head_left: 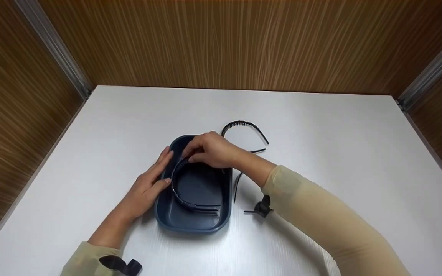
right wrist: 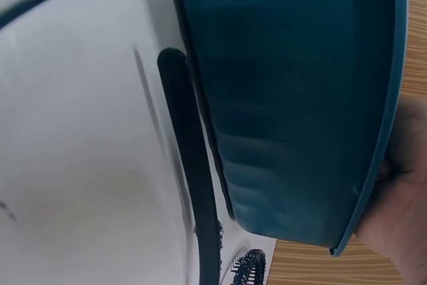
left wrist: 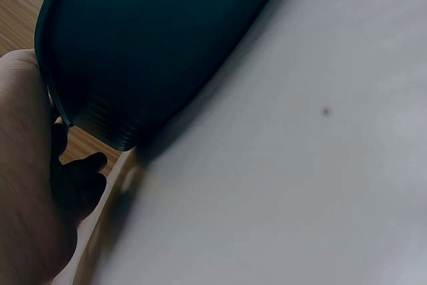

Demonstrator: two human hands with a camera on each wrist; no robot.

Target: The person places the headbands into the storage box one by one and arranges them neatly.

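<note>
Blue tub (head_left: 226, 199) at table (head_left: 320, 126) centre, long axis running 12 to 6. Inside it, a black toothed headband (head_left: 175, 188), arc along the tub's 9 o'clock wall, both ends pointing toward 4 o'clock near the 6 o'clock end.

Right hand (head_left: 209, 149) over the tub's 12 o'clock end, fingers curled down, pinching the top of the headband's arc. In the right wrist view, hand at the tub rim (right wrist: 373, 165); fingertips hidden behind the wall.

Left hand (head_left: 146, 188) flat against the tub's outer wall at 9 o'clock, fingers straight and together, tips up near the rim, gripping nothing. In the left wrist view, palm (left wrist: 27, 185) pressed to the tub's side (left wrist: 153, 38).

Second headband (head_left: 244, 126) on the table at 1 o'clock from the tub, partly under the right wrist, clear of the tub. Third, plain band (head_left: 237, 186) just beside the tub's 3 o'clock wall, also seen in the right wrist view (right wrist: 190, 185). Black claw clip (head_left: 261, 208) at 4 o'clock from the tub, beside the right forearm.
</note>
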